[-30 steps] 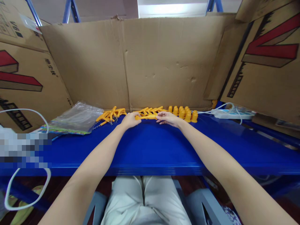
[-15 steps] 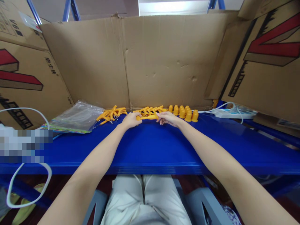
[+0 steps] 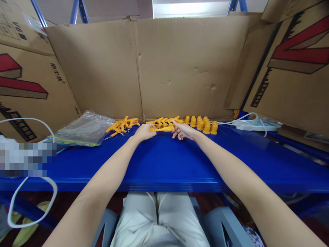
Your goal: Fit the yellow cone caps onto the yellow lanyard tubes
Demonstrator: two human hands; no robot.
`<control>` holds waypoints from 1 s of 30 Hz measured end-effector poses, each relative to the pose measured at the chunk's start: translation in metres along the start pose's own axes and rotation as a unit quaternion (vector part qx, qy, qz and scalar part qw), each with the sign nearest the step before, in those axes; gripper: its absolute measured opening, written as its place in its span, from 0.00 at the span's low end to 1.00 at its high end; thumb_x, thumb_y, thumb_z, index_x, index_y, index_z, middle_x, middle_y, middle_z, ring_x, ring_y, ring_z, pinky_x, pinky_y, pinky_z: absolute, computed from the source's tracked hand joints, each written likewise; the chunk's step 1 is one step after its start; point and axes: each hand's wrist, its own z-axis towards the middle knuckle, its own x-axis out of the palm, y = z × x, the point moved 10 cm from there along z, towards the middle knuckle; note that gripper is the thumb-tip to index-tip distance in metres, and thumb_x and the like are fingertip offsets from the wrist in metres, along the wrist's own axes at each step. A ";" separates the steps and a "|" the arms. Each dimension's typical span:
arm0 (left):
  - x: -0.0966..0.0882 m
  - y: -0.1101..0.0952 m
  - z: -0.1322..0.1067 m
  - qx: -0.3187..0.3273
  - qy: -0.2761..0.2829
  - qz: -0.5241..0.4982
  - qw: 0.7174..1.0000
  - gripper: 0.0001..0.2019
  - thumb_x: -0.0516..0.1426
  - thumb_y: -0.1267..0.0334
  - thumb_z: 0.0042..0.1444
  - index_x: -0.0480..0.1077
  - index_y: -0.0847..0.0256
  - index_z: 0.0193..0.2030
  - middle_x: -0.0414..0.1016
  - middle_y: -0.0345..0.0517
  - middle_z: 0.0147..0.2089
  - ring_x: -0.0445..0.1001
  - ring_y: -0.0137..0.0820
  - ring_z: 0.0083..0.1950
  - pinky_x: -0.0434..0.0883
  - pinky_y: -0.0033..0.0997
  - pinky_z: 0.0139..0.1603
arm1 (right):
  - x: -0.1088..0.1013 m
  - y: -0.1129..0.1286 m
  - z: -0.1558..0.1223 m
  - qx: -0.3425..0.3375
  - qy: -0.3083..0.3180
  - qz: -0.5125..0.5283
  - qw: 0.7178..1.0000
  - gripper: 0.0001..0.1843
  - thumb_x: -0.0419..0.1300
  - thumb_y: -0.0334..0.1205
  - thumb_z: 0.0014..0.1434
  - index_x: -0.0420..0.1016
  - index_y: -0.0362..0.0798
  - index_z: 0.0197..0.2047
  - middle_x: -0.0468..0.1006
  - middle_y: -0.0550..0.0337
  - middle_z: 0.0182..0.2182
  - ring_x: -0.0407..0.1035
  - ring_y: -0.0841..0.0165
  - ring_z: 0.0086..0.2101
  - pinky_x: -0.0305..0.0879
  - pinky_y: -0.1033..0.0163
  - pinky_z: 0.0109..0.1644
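L hand [image 3: 145, 132] pinching yellow tool [image 3: 164, 129] by one end, R hand [image 3: 185, 131] at other, thumb spread off fingers, contact unclear, I'd guess held crosswise for two-hand access, twd blue table [image 3: 169, 157] back.

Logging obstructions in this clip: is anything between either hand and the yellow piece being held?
Nothing visible: the left hand holds one end of the yellow piece, and the right hand is at its other end.

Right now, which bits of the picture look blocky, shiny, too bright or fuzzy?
In the head view, a patch at left is blocky; the plastic bag shines; the strip up top glares white; the long yellow piece looks slightly fuzzy.
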 end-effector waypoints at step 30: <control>0.001 -0.001 0.001 0.014 0.006 -0.019 1.000 0.17 0.60 0.49 0.49 0.72 0.59 0.40 0.76 0.41 0.26 0.74 0.33 0.32 0.64 0.28 0.33 | 0.003 0.001 0.003 -0.017 0.013 -0.001 1.000 0.25 0.55 0.62 0.60 0.66 0.47 0.28 0.73 0.57 0.16 0.62 0.77 0.12 0.59 0.73 0.14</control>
